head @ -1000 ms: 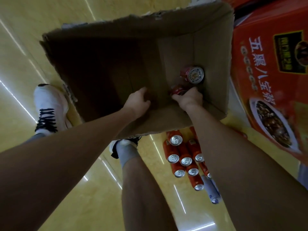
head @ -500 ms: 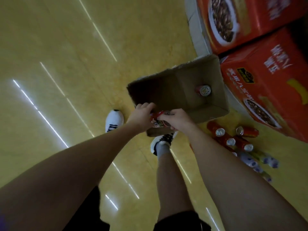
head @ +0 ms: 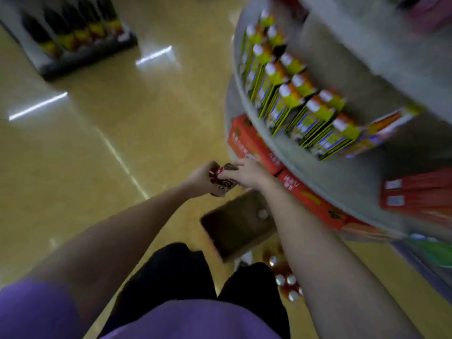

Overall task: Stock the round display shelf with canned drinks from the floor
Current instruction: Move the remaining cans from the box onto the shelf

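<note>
Between both hands, at chest height in front of me, are red canned drinks (head: 225, 183). My left hand (head: 201, 177) grips them from the left and my right hand (head: 247, 174) holds them from the right. The round display shelf (head: 342, 177) curves along the right, grey, with tiers of goods. Below my hands an open cardboard box (head: 232, 231) sits on the floor with one can (head: 263, 213) inside. Several more red cans (head: 285, 281) lie on the floor by my right leg. The picture is blurred by motion.
Yellow-green cartons (head: 293, 101) fill an upper tier of the shelf; red boxes (head: 254, 145) line the lowest tier. A dark rack of bottles (head: 73, 33) stands at the far left across the yellow floor (head: 97, 143).
I have risen from the box on the floor, lifting the red cans out in both hands. The view has swung up from the floor to the round shelf.
</note>
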A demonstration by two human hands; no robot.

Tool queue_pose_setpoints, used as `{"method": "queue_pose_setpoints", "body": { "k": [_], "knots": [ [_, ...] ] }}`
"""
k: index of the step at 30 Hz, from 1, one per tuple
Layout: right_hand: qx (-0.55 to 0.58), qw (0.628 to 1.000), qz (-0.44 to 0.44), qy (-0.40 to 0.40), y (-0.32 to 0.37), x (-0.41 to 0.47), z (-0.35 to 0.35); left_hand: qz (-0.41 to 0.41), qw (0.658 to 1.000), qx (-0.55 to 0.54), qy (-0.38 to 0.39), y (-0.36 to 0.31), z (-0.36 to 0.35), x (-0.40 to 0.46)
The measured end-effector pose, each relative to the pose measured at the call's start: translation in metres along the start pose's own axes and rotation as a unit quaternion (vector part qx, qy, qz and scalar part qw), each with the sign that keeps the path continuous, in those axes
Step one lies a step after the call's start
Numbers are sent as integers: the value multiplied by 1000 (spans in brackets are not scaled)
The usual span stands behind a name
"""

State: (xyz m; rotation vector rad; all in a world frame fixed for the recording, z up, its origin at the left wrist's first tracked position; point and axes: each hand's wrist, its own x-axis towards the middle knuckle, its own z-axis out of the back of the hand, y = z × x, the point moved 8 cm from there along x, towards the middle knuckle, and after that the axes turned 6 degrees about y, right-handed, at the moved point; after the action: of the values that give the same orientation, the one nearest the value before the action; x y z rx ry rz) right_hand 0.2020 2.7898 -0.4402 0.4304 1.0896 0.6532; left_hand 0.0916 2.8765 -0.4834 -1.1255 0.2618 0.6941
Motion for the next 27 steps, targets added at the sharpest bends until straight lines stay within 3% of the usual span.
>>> {"method": "queue_pose_setpoints", "body": {
  "k": [4, 12, 18, 27],
  "knots": [
    [62, 988, 59, -131, 56, -70, 73, -82, 997, -3, -10, -109, 51, -33],
    [188, 952, 136, -202, 84, -174, 184, -196, 975, -88, 60, -266, 97, -69],
    [195, 934, 164, -249, 70, -229, 232, -240, 956, -138, 92, -368, 87, -69],
    [255, 862, 196, -391, 18, -252, 340, -262, 955, -51, 128, -510, 26, -22]
  ]
}}
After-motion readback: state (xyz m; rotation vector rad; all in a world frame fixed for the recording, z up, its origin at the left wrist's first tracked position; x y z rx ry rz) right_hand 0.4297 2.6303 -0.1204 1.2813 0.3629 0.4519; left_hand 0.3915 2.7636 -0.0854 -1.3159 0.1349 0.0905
